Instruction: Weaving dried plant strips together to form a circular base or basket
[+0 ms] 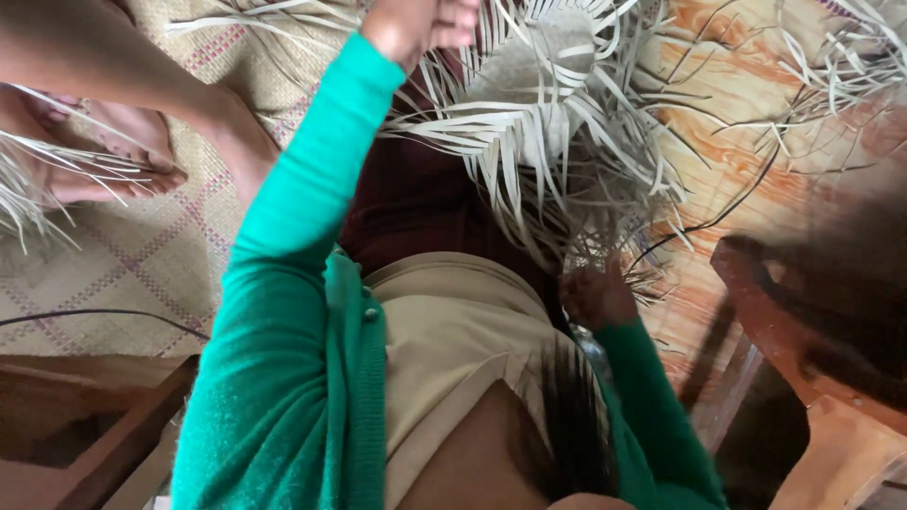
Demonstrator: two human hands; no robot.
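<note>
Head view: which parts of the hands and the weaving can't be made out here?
- Left hand: cut off by the top edge; its hold is hidden.
- Right hand: shadowed and blurred among strips; fingers indistinct.
- Woven straw piece: overall shape lost under loose strips and the top edge.
- Wooden furniture: blurred, cropped at right.

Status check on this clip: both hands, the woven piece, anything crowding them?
Left hand raised at top edge, grip unclear. Right hand low, at the pale half-woven straw piece. Loose strips fan out all round; brown wooden stool close on the right.
</note>
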